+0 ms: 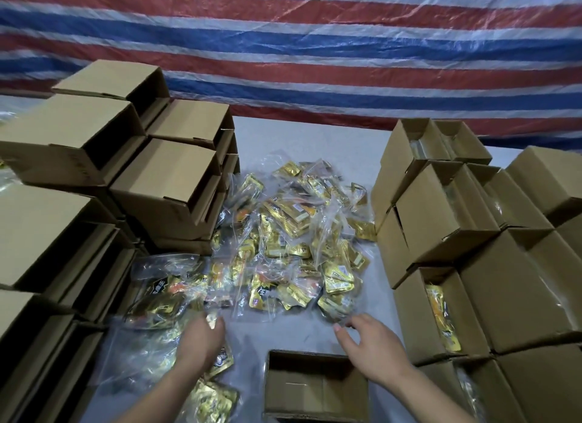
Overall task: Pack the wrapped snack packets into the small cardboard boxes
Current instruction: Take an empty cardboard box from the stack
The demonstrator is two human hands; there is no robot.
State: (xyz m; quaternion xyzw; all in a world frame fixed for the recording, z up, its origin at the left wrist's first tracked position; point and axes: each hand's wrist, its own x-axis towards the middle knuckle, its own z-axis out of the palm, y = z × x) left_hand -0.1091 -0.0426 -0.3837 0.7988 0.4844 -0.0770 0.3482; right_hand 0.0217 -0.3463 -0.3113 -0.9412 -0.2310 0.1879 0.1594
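- Two hands are reaching over the pale surface (315,145) toward a heap of gold snack packets (293,233) in clear wrap.
- Left hand (198,340) is lying on the near packets, fingers blurred; whether it is gripping one, I cannot tell.
- Right hand (374,347) is hovering with fingers loosely spread, grasping nothing.
- An open empty box (315,388) is sitting between the forearms.
- Empty boxes (94,158) are stacked on the left; filled boxes (472,265) are standing on the right.
- A striped tarp (315,44) is hanging behind.
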